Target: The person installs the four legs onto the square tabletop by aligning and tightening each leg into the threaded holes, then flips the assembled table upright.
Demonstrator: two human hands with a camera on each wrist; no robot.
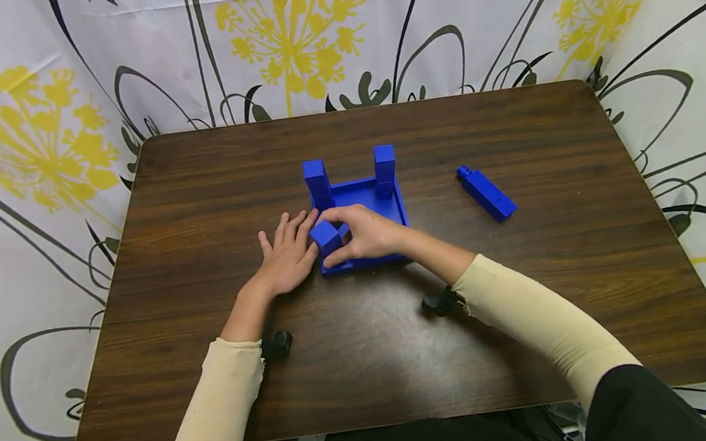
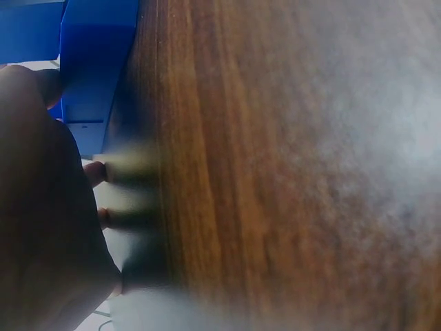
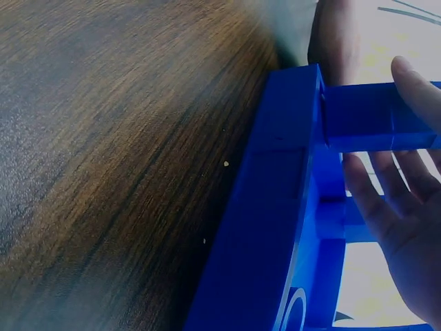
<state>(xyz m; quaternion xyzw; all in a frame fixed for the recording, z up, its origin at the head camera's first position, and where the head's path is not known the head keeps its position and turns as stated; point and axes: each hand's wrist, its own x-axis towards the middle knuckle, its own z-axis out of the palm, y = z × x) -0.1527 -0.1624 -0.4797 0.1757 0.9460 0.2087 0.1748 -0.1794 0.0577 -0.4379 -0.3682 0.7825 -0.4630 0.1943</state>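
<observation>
A blue square tray-like base point(image 1: 366, 263) lies on the table with its rim up. My right hand point(image 1: 369, 231) grips a square blue post point(image 1: 326, 238) standing at the base's near left corner. In the right wrist view, the thumb lies on one side of that post point(image 3: 358, 117) and the fingers on the other. My left hand point(image 1: 287, 258) rests on the table with spread fingers, its fingertips right at the base's left side. Two more blue posts, the far left one point(image 1: 318, 183) and the far right one point(image 1: 384, 170), stand upright at the back corners.
A loose blue post point(image 1: 487, 193) with a narrower, ridged end lies to the right of the base. In the right wrist view, a round ring-shaped socket point(image 3: 294, 310) shows inside the rim. A patterned cloth point(image 1: 188, 60) hangs behind the brown wooden table point(image 1: 210, 170).
</observation>
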